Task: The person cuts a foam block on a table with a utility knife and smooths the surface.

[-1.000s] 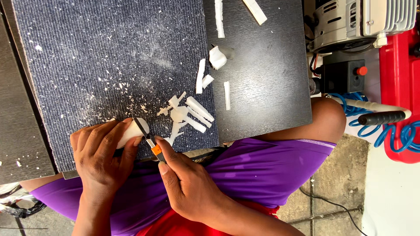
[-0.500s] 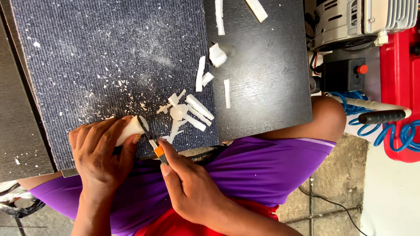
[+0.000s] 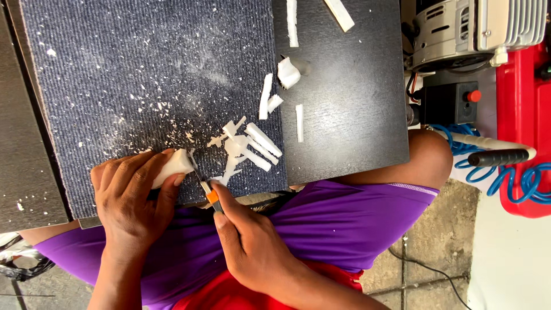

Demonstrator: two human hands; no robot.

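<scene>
Left hand (image 3: 135, 195) wraps its fingers around a small white block (image 3: 174, 166) at the near edge of the dark carpeted board (image 3: 143, 74). Right hand (image 3: 252, 247) pinches an orange-collared craft knife (image 3: 208, 192), blade tip touching the block's end. White offcuts (image 3: 252, 143) lie just beside it, near the board's right edge. A compressor (image 3: 476, 28) stands well apart.
</scene>
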